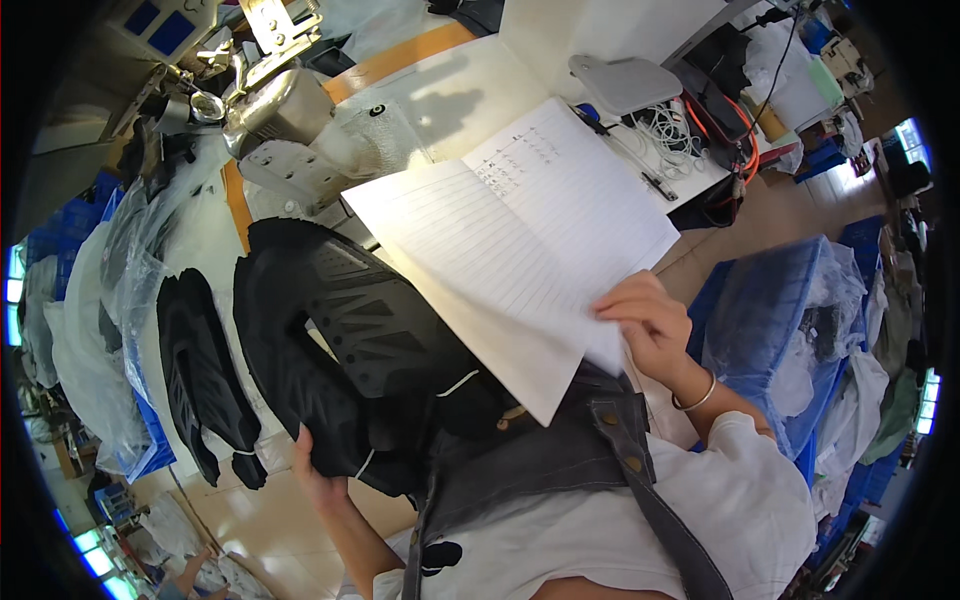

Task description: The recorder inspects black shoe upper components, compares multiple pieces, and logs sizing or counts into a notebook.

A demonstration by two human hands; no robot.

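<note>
My right hand [648, 322] pinches the lower right edge of an open lined notebook [570, 190], one page of which has handwriting on it. A lifted sheet curls down over the apron [520, 465] I wear. My left hand [318, 472] grips the near end of a thick bundle of black shoe uppers [380, 310], U-shaped with cut-out patterns; its fingers are partly hidden beneath. White ties show at the bundle's ends. Left of it, a smaller bundle of black uppers [205, 370] lies on the white table edge.
A sewing machine [280, 110] stands at the far left of the white worktable [470, 85]. Pens [657, 185], a coiled white cable [672, 135] and a grey flat pad [625, 82] lie at the far right. Plastic-lined blue crates [765, 320] stand to the right.
</note>
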